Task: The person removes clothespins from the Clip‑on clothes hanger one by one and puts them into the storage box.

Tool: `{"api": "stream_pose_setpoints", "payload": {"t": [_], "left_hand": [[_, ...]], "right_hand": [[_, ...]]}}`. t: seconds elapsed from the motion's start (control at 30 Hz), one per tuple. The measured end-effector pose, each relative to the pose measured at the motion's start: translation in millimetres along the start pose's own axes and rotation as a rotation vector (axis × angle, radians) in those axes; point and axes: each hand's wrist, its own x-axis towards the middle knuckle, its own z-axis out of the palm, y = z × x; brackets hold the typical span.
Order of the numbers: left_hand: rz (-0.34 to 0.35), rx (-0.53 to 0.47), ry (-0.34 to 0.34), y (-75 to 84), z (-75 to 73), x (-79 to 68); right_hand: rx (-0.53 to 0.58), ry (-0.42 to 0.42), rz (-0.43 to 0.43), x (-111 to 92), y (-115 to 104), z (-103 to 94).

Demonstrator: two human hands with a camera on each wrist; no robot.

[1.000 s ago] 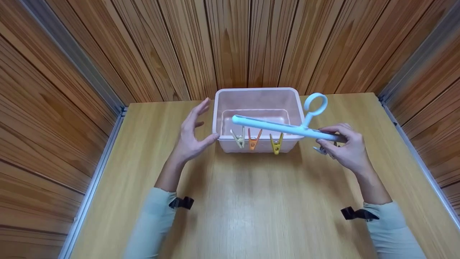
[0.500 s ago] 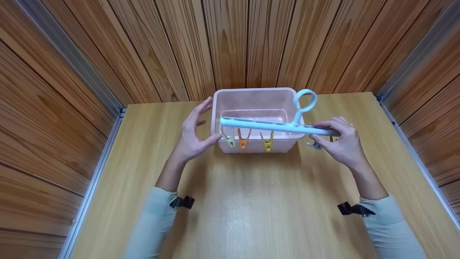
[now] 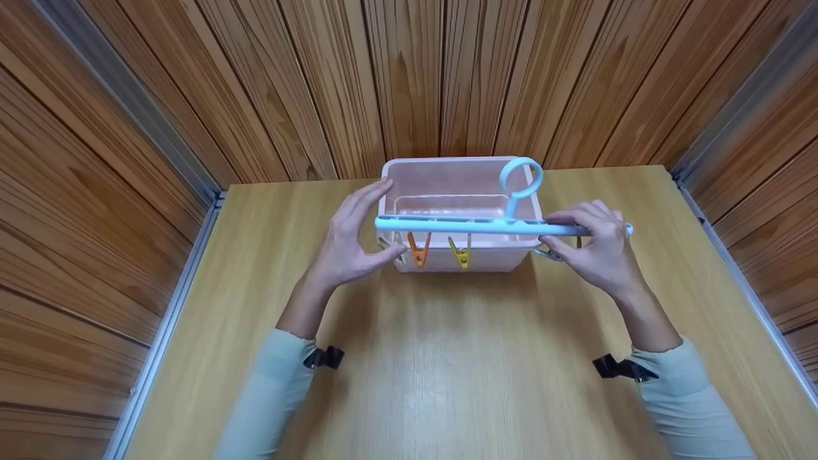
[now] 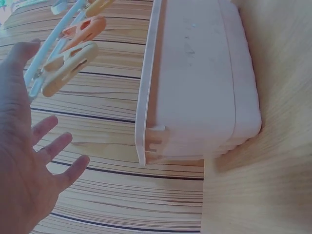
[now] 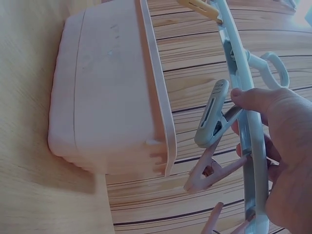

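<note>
A light blue clip hanger (image 3: 447, 225) with a ring-shaped hook (image 3: 521, 179) hovers level above the pink bin (image 3: 466, 259). My right hand (image 3: 591, 246) grips its right part, thumb in front and fingers over the bar. Below the bar hang an orange clip (image 3: 418, 251), a yellow clip (image 3: 461, 254) and a cream clip (image 4: 70, 68). A grey-blue clip (image 5: 213, 117) and a pinkish clip (image 5: 209, 173) are near my right fingers. My left hand (image 3: 350, 239) is around the hanger's left end, fingers spread and thumb close to the cream clip; I cannot tell whether it touches.
The bin stands at the back of the wooden table (image 3: 422, 370), close to the plank wall (image 3: 409, 83). Side walls with metal rails (image 3: 169, 319) border the table. A black wrist camera (image 3: 324, 358) sits on each forearm.
My right hand has carried the clip hanger leftward and levelled it, so its left end now reaches my left hand. My left hand has shifted slightly right, fingers still spread.
</note>
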Motion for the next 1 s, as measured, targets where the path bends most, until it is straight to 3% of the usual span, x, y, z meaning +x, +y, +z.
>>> {"api": "stream_pose_setpoints", "payload": {"t": [0.27, 0.67, 0.83, 1.0], "left_hand": [[0.035, 0.104, -0.042, 4.5, 0.5, 4.1], [0.045, 0.17, -0.092, 9.8, 8.5, 5.5], [0.056, 0.274, -0.114, 12.7, 10.3, 6.0], [0.05, 0.293, -0.136, 16.4, 11.9, 7.6]], "right_hand": [[-0.074, -0.021, -0.013, 1.5, -7.5, 4.6], [-0.09, -0.024, -0.045, 2.6, -15.2, 12.2], [-0.104, -0.021, -0.094, 3.6, -17.7, 18.4], [-0.107, 0.003, -0.123, 3.8, -19.5, 23.3]]}}
